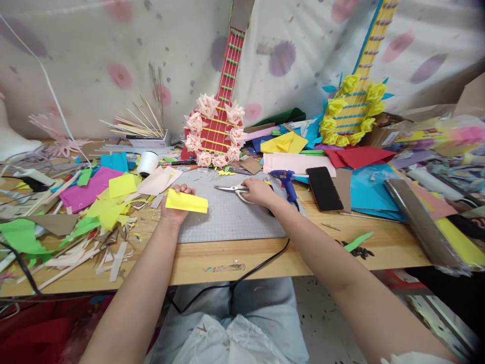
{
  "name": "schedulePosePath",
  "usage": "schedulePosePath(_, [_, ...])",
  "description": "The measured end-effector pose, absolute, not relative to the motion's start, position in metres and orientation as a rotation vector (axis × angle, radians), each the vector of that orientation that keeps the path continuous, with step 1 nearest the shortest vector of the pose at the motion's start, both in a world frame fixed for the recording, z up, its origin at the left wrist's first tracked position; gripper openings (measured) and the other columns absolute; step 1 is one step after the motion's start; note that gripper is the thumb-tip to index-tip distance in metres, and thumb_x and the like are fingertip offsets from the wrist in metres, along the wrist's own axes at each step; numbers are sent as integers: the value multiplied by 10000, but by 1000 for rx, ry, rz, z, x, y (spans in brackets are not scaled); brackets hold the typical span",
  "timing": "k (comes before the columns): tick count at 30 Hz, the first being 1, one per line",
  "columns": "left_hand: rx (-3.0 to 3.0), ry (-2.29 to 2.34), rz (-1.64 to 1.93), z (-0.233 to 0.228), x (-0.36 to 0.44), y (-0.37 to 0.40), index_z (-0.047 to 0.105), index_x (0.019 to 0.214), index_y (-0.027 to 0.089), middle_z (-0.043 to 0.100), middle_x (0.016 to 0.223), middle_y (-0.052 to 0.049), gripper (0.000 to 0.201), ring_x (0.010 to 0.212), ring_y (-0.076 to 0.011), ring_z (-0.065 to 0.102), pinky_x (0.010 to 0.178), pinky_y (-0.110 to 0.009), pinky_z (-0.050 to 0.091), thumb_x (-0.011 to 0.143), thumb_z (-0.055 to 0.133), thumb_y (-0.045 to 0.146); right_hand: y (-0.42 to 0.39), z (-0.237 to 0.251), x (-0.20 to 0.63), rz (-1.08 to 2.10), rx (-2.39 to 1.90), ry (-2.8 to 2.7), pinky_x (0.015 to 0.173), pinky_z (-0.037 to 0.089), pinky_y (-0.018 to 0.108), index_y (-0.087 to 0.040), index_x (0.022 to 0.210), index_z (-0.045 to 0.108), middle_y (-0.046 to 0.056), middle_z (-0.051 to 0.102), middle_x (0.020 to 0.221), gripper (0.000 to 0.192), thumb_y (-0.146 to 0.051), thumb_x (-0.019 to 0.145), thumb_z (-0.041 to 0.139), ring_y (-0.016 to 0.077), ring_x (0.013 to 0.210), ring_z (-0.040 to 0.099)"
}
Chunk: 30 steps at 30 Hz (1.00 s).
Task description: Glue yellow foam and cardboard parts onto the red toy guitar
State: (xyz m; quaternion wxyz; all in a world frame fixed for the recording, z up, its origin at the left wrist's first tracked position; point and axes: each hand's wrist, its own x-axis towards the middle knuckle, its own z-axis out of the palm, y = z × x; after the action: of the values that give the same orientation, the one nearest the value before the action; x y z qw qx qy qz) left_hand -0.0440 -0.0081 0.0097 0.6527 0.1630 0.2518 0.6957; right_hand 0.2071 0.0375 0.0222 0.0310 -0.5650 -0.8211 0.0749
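My left hand (pixel 175 210) is closed on a folded strip of yellow paper (pixel 187 202), held over the left part of the grey cutting mat (pixel 231 225). At the mat's right side, my right hand (pixel 258 192) grips a pair of scissors (pixel 231 188) by the handles. The scissor blades point left toward the yellow paper, apart from it. Just beyond my right hand lies a blue glue gun (pixel 288 186). Small yellow scraps (pixel 226 172) are scattered at the mat's far edge.
A red paper guitar (pixel 217 124) with pink flowers and a yellow one (pixel 350 114) lean at the back. Paper scraps (pixel 108 202) pile up on the left. A phone (pixel 325 188) and blue sheets (pixel 373 189) lie right. A black cable (pixel 261 264) hangs over the table's front edge.
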Motion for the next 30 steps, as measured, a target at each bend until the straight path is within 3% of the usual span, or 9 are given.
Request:
schedulePosePath(4, [297, 522, 1560, 10, -45, -7, 533, 642, 166, 395, 521, 44, 228, 481, -65, 417, 739, -254, 480, 839, 420, 155, 37, 24, 206, 235, -1785, -2518, 826, 395, 307, -148, 1094, 585, 138, 593, 1114, 343, -315, 802, 515, 252, 1000, 551])
schedulePosePath(11, [167, 453, 1577, 6, -50, -6, 570, 714, 163, 519, 595, -1, 317, 581, -90, 548, 850, -309, 471, 885, 336, 291, 38, 19, 204, 208, -1777, -2515, 833, 396, 318, -134, 1080, 604, 153, 596, 1086, 344, -294, 792, 503, 263, 1001, 552])
schedulePosePath(14, [119, 513, 1584, 3, -53, -3, 590, 765, 169, 612, 723, -58, 362, 743, -161, 621, 898, -419, 450, 874, 323, 388, 37, 19, 204, 213, -1775, -2512, 832, 397, 319, -134, 1062, 617, 152, 597, 1068, 335, -286, 788, 497, 262, 991, 556])
schedulePosePath(18, [111, 585, 1558, -1, -56, -1, 579, 986, 144, 610, 1042, -183, 668, 1046, -308, 571, 861, -562, 431, 806, 189, 654, 36, 17, 205, 280, -1737, -2392, 848, 384, 305, -133, 1027, 623, 140, 600, 1054, 310, -295, 789, 506, 249, 1008, 537])
schedulePosePath(21, [203, 553, 1555, 2, -54, -3, 545, 1098, 117, 564, 1156, -222, 769, 1136, -332, 515, 872, -560, 427, 767, 186, 710, 34, 15, 201, 625, -1745, -2085, 766, 413, 293, -146, 939, 610, 92, 622, 944, 292, -383, 785, 535, 224, 911, 563])
schedulePosePath(25, [394, 489, 1609, 10, -46, -7, 562, 1103, 88, 561, 1197, -212, 737, 1175, -286, 497, 956, -461, 408, 804, 202, 657, 23, 18, 178, 1232, -1506, -1633, 653, 455, 264, -158, 795, 532, 31, 585, 762, 299, -429, 725, 637, 161, 734, 583])
schedulePosePath(28, [435, 498, 1589, 12, -41, -7, 578, 1082, 86, 562, 1210, -198, 741, 1177, -268, 501, 973, -416, 406, 823, 163, 643, 10, 22, 150, 1697, -1151, -1401, 638, 501, 257, -158, 824, 489, 37, 587, 751, 303, -394, 739, 659, 136, 710, 609])
schedulePosePath(30, [401, 494, 1549, 11, -39, -7, 574, 1084, 88, 561, 1212, -202, 760, 1178, -270, 502, 964, -427, 414, 826, 128, 647, 5, 21, 130, 1811, -1039, -1365, 617, 515, 247, -152, 824, 480, 38, 590, 743, 313, -367, 724, 685, 127, 681, 614])
